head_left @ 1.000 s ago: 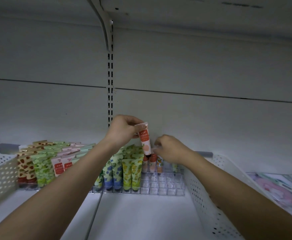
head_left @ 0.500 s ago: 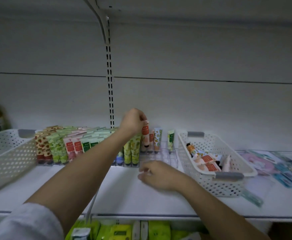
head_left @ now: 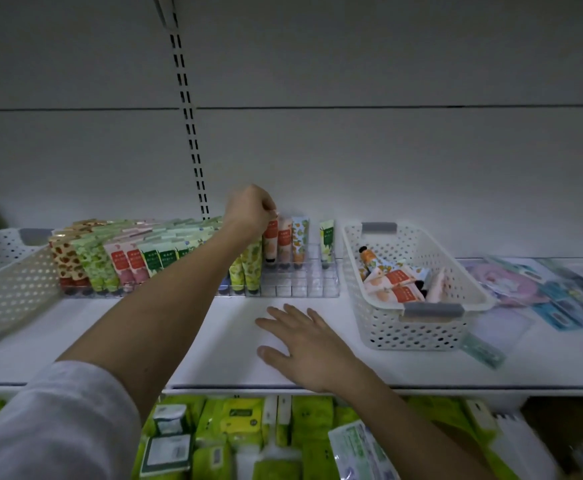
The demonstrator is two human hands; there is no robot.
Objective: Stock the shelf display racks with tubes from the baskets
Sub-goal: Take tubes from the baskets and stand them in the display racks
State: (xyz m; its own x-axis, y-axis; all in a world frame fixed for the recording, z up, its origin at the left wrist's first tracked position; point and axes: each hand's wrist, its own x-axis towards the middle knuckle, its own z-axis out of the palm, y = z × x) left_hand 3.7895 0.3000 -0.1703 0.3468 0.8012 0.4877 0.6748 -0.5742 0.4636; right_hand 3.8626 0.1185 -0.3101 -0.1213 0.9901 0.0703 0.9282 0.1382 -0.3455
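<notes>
White shelf (head_left: pixel 213 341), left grip (head_left: pixel 252 211) pinching racked tube (head_left: pixel 270 242), right grip (head_left: pixel 303 344) spread flat.

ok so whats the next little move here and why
Probably let go: the left hand pinches the top of the orange tube, which already stands upright in the clear rack beside its neighbours. Then the right hand, lying flat and empty on the shelf, could reach into the white basket, where more tubes lie, for the next one.
</notes>
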